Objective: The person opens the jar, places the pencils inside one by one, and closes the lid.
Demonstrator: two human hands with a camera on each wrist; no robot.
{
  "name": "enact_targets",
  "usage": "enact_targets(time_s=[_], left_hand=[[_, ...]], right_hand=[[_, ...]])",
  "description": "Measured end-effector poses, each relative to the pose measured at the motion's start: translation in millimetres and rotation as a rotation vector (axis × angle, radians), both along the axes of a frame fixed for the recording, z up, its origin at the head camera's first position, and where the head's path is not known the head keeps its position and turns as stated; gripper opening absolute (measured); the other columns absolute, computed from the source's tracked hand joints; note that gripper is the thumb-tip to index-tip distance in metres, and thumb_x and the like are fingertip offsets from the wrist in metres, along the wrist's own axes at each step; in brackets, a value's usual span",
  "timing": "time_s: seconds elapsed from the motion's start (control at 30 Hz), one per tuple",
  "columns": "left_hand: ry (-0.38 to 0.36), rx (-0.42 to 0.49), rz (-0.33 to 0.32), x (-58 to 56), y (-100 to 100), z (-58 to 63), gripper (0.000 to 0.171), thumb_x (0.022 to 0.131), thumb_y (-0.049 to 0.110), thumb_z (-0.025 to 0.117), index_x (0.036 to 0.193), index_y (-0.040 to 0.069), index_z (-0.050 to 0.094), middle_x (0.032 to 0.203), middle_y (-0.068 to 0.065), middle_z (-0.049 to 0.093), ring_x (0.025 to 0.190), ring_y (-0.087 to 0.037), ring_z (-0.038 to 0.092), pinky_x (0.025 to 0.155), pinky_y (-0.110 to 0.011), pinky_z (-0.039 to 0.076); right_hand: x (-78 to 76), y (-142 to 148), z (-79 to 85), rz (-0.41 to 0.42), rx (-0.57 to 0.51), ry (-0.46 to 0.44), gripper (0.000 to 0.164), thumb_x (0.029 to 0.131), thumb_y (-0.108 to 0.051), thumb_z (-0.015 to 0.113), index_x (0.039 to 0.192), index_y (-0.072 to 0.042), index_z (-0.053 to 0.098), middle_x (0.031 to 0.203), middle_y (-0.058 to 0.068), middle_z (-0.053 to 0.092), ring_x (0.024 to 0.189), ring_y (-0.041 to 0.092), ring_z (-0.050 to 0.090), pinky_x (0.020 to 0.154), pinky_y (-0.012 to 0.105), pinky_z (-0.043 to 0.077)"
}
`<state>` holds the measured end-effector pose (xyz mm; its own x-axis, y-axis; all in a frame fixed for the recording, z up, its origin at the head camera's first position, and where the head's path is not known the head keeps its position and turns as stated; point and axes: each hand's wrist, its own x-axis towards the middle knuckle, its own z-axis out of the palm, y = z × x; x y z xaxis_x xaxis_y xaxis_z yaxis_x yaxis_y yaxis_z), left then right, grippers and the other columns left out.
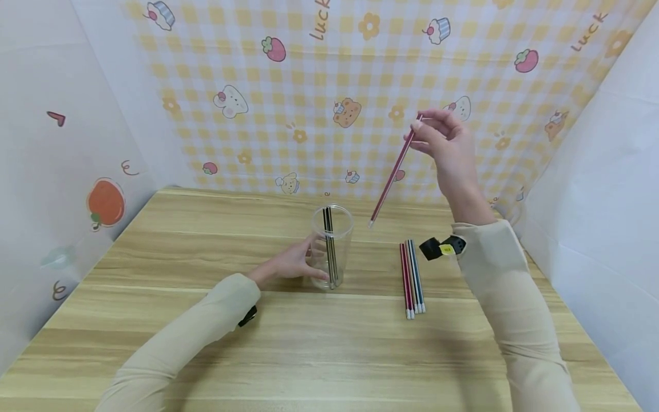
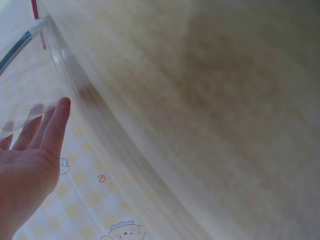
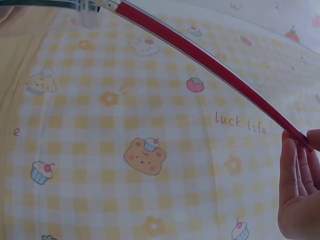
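Observation:
A tall clear plastic cup [image 1: 346, 243] stands upright on the wooden table, with a few dark pencils [image 1: 329, 240] leaning inside it. My left hand [image 1: 294, 261] holds the cup from its left side, thumb at the front near the base and fingers behind. Up in the air, right of the cup, my right hand [image 1: 454, 151] pinches a red striped pencil [image 1: 393, 171] by its upper end. The pencil slants down to the left, white eraser end lowest, apart from the cup's rim. In the right wrist view the fingertips [image 3: 289, 145] meet around the red pencil [image 3: 215, 68].
Several pencils, red, brown and blue, lie side by side [image 1: 412, 280] on the table [image 1: 319, 349] to the right of the cup, white ends toward me. A yellow checked cloth [image 1: 319, 74] with cartoon prints hangs behind the table. White sheets [image 1: 587, 171] flank both sides.

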<state>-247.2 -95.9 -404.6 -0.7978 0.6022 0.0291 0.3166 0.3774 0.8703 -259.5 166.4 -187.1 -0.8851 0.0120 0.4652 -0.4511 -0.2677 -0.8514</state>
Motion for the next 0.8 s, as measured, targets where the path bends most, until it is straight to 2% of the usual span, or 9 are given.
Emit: enact_targets(time_s=[0.27,0.33,0.37,0.47,0.6,0.8], left_hand=[[-0.001,0.010,-0.010,0.0,-0.2,1.2,0.096,0.067,0.023,0.078,0.140,0.021,0.014,0.125,-0.016,0.043,0.111,-0.029,0.044,0.092,-0.043,0.036],[-0.006,0.007,-0.014,4.4,0.7,8.4,0.095,0.069,0.019,0.076,0.140,0.017,0.013,0.126,-0.019,0.042,0.112,-0.031,0.044,0.092,-0.044,0.036],[-0.009,0.006,-0.016,6.9,0.9,12.6,0.095,0.069,0.017,0.076,0.140,0.015,0.013,0.126,-0.020,0.042,0.112,-0.032,0.043,0.092,-0.045,0.036],[-0.009,0.005,-0.013,6.5,1.0,12.4,0.096,0.069,0.019,0.076,0.140,0.016,0.013,0.125,-0.019,0.042,0.111,-0.031,0.044,0.092,-0.044,0.036],[0.005,0.011,-0.008,-1.3,-0.3,0.2,0.099,0.065,0.027,0.079,0.140,0.022,0.014,0.125,-0.015,0.044,0.110,-0.027,0.045,0.091,-0.042,0.038],[0.004,0.007,-0.007,-0.6,-0.7,0.5,0.099,0.065,0.029,0.078,0.140,0.022,0.013,0.126,-0.015,0.043,0.111,-0.027,0.045,0.091,-0.042,0.038]], right_hand=[[1.4,-15.9,6.4,0.004,-0.108,0.055,0.018,0.077,0.004,0.064,0.093,0.002,0.058,0.081,0.012,0.059,0.070,0.026,0.060,0.068,0.030,0.051],[1.1,-20.9,5.1,0.016,-0.113,0.051,0.017,0.077,0.006,0.063,0.093,0.001,0.057,0.081,0.013,0.059,0.072,0.027,0.060,0.069,0.031,0.051],[1.1,-23.8,3.7,0.022,-0.103,0.049,0.016,0.078,0.006,0.062,0.092,0.001,0.057,0.082,0.013,0.059,0.072,0.026,0.060,0.069,0.031,0.051],[0.6,-33.1,-2.6,0.035,-0.047,0.031,0.016,0.078,0.006,0.061,0.092,-0.001,0.058,0.083,0.012,0.059,0.073,0.026,0.060,0.071,0.032,0.051],[-0.5,-46.0,-13.3,0.038,0.046,0.002,0.016,0.079,0.004,0.061,0.094,-0.001,0.058,0.084,0.011,0.059,0.073,0.024,0.061,0.073,0.033,0.050],[-2.2,-63.2,-34.3,0.055,0.220,-0.046,0.019,0.080,0.000,0.062,0.098,0.001,0.056,0.089,0.013,0.057,0.075,0.021,0.060,0.076,0.034,0.049]])
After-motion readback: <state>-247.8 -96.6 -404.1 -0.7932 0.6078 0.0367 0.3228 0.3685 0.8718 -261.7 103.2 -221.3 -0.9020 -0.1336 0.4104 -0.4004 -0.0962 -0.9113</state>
